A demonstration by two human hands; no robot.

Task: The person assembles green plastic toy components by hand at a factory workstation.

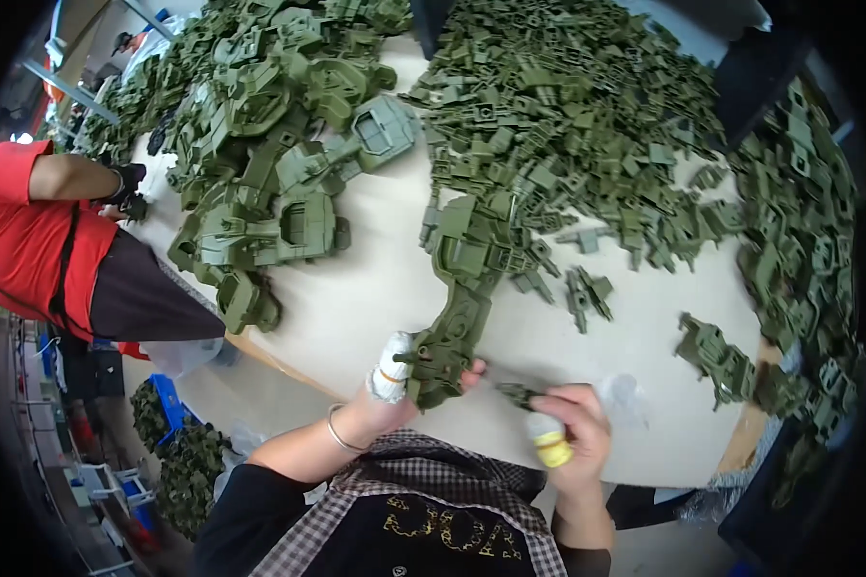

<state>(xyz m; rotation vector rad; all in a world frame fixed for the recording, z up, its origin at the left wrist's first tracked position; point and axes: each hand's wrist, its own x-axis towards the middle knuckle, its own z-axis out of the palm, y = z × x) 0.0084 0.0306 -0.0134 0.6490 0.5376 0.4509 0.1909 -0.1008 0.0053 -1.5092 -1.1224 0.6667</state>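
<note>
My left hand (383, 396) grips the near end of a long olive-green plastic toy vehicle body (460, 313). Its thumb is wrapped in white, with a thin band around it, and a fingertip shows on the body's other side. The body's far end reaches up to a heap of small green parts (568, 115). My right hand (579, 433), to the right and apart from the body, pinches a small dark-green plastic part (518, 392). White and yellow wrapping covers its thumb.
More vehicle bodies (269, 231) pile up at the left. Loose parts (587, 293) and a green piece (717, 358) lie on the pale table (346, 298). Further green parts (799, 240) heap at the right. A co-worker in red (38, 231) stands left; a blue crate (168, 404) sits below.
</note>
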